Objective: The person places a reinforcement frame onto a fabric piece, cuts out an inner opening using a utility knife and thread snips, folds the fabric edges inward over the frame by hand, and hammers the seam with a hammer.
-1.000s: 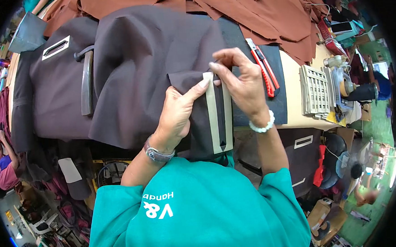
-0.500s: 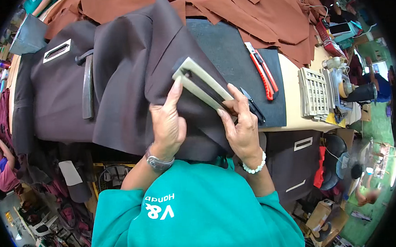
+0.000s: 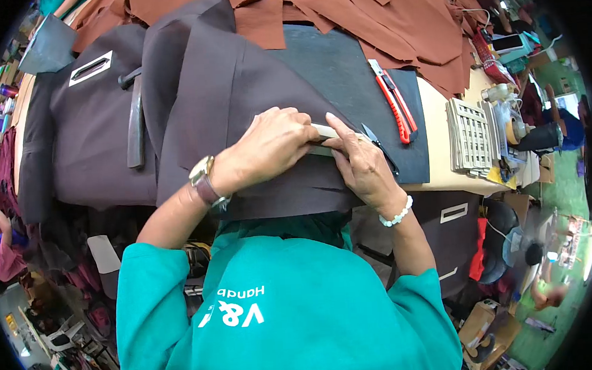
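Dark brown, smooth sheet material (image 3: pixel 239 121) is spreading in folds in front of me and drooping over the near table edge. Beyond it, rust-brown flat pieces (image 3: pixel 401 19) are overlapping along the far side. Beside the sheet, a black flat mat (image 3: pixel 323 56) is lying partly beneath its right edge.

My left hand (image 3: pixel 270 143) is reaching across the sheet, its fingers bunching closely at the left end of a pale, narrow rectangular frame (image 3: pixel 323 131) lying on the dark material. My right hand (image 3: pixel 368 164) is touching the frame's other end, index finger and thumb standing slightly apart around it; I cannot tell how firmly either is pressing.

A dark-headed hammer (image 3: pixel 134 126) is resting on the brown material at left. On the mat, a red-and-white utility cutter (image 3: pixel 395 106) is lying right of a smaller, black-handled pointed tool (image 3: pixel 381 148), which is resting near my right hand.
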